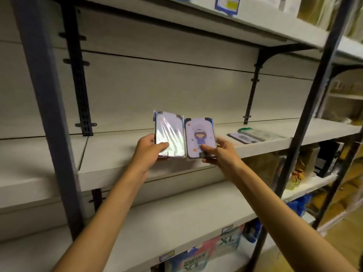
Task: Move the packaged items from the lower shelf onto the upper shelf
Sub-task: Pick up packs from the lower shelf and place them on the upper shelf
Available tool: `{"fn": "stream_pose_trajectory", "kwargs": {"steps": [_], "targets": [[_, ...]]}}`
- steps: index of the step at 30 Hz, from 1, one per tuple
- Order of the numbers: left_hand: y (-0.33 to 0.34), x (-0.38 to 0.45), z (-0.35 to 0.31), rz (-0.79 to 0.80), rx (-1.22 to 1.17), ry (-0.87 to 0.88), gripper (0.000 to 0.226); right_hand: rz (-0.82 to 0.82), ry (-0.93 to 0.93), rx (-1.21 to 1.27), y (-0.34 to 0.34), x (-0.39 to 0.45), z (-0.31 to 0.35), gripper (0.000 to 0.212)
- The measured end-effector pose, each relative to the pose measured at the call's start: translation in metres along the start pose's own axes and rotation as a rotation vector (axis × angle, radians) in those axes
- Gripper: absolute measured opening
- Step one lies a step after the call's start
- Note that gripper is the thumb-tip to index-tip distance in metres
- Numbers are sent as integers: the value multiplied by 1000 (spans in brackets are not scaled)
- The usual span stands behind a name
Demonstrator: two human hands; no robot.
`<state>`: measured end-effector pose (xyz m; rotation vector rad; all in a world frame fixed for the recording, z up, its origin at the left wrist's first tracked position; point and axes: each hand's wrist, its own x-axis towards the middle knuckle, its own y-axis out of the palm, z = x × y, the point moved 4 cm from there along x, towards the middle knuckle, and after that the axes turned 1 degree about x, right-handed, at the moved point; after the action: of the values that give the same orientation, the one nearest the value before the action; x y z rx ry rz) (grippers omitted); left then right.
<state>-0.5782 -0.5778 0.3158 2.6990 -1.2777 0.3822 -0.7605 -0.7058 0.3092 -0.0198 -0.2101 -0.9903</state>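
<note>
One packet in each of my hands, held over the upper shelf.

My left hand [152, 147] pinches the glossy packet [170, 134], my right hand [220, 149] the cartoon-printed packet [200, 138], edges touching above the upper shelf [117, 154]; flat packets [253, 136] lie further right on it.

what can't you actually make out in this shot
- Glossy plastic-wrapped packet in the left hand, head view: glare hides its print.
- Fingers of the right hand: mostly behind the lilac cartoon-figure packet.
- Flat packets with a green tag on the grey upper shelf: too blurred to identify.
- Colourful boxes below the lower shelf: cut off by the bottom edge.
- Blue-bordered shelf label: text too small, cut off at the top.
</note>
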Motion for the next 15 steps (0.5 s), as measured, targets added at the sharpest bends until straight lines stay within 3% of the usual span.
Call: {"fn": "stream_pose_trajectory", "kwargs": {"steps": [7,15], "targets": [[40,43,-2,7,-62,-74,20,-47,60,-41,-53,71,9,34],[99,76,4,-9,-60,-102,14,-134,76,-236,-162,145,10,32]]}}
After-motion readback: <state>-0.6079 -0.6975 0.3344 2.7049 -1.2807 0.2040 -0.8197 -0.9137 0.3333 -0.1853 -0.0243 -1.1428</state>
